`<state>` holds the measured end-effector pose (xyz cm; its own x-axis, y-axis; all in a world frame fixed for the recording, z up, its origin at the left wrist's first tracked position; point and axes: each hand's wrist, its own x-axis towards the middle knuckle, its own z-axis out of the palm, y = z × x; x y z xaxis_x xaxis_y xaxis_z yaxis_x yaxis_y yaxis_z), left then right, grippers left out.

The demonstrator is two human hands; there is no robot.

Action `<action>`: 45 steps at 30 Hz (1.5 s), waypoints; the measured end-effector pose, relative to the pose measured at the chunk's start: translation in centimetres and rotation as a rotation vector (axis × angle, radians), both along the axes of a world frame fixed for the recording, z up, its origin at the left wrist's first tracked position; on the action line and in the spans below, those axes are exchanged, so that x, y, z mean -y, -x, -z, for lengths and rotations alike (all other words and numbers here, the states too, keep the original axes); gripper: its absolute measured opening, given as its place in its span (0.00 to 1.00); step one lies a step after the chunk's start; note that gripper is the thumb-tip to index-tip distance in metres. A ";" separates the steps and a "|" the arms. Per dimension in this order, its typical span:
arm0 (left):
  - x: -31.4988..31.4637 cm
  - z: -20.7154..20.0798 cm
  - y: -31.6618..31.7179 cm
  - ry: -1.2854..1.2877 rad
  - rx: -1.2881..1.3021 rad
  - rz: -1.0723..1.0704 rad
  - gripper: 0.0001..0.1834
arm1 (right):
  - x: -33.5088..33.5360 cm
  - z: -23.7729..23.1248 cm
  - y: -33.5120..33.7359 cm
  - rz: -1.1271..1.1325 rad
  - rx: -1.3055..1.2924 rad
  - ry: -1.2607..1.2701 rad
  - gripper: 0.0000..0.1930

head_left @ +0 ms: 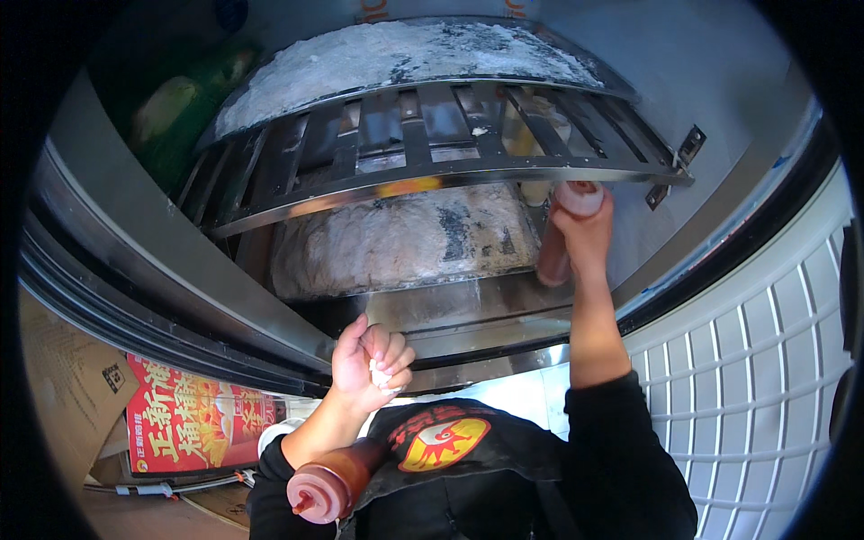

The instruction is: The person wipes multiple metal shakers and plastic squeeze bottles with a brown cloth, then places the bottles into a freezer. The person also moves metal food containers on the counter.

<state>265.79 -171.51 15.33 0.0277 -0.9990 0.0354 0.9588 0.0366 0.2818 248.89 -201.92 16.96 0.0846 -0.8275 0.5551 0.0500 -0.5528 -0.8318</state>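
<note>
Cabinet [432, 317] open, slatted shelf [432, 176] across it. White-dusted upper tray [450, 40] on the shelf, similar lower tray [454, 236] beneath. Reddish bottle [552, 250] just beside lower tray's right edge, right hand [589, 236] wrapped round it; can't tell if its base is supported. Second bottle [321, 490] by left forearm. Left hand [367, 362] curled around white wad [381, 375], near cabinet's front edge.

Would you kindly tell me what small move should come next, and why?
I would probably press the left forearm closer to the tucked bottle: neither grip has it, as the left grip is curled around something white and the right grip holds another bottle.
</note>
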 end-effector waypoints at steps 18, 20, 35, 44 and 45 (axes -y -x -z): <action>1.1 2.5 -2.6 -0.240 -0.227 -0.106 0.24 | 14.3 7.6 -8.5 0.345 -0.040 0.408 0.21; 1.5 3.2 -2.9 -0.310 -0.213 -0.117 0.24 | 12.1 7.0 -7.9 0.521 -0.229 0.512 0.22; 10.1 5.9 -3.6 -0.647 -0.118 -0.045 0.17 | -23.2 0.8 -5.8 -1.658 -0.034 -0.096 0.36; 4.6 2.2 -6.1 -0.290 0.351 -0.083 0.16 | -6.6 -1.3 2.5 -0.598 0.243 -0.331 0.33; 3.9 2.3 -5.7 -0.302 0.321 -0.075 0.16 | -4.4 -1.2 2.8 -0.470 0.208 -0.221 0.33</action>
<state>271.49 -175.45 13.07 0.1353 -0.9615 -0.2393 0.8189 -0.0274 0.5733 246.11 -197.50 18.15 0.3801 -0.8257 0.4168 0.4246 -0.2446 -0.8717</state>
